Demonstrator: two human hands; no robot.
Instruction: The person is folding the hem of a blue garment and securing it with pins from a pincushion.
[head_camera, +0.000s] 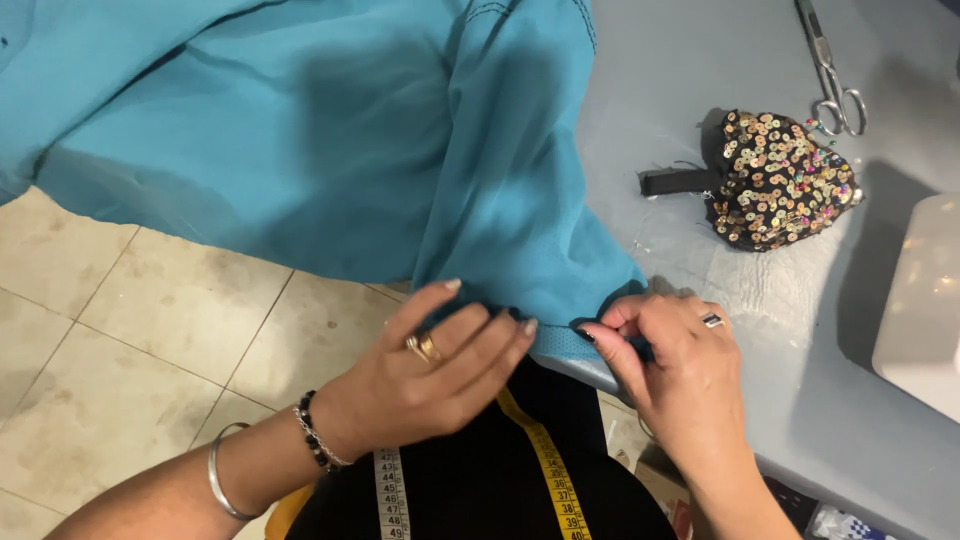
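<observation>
Two hands meet at the near edge of the worktop (700, 120), both on the same hem. Your left hand (440, 370) lies palm down with its fingers (480, 335) stretched forward and close together, pressing the folded edge of the teal fabric (400, 150) flat against the worktop's rim; it grips nothing, only holds the cloth down. A gold ring (427, 347) sits on one finger, and a dark beaded bracelet (312, 435) and a silver bangle (222, 480) circle the wrist. Your right hand (670, 360) is just beside it, curled, thumb and forefinger pinched shut on the hem at its corner; whether a pin sits between them is too small to tell. A silver ring (712, 320) shows on that hand.

From the hem the teal fabric rises away from you, part of it on the worktop and much of it hanging over the left side above the tiled floor (120, 330). Below your hands a yellow tape measure (550, 470) hangs down over your black clothing (480, 480).

Farther out on the grey worktop, well apart from your right hand, lies a dark sequinned pincushion (780, 180) with a black strap (675, 182) and coloured pin heads stuck in it. Just beyond it rest metal scissors (830, 70). At the right edge a white machine (925, 300) shows in part.
</observation>
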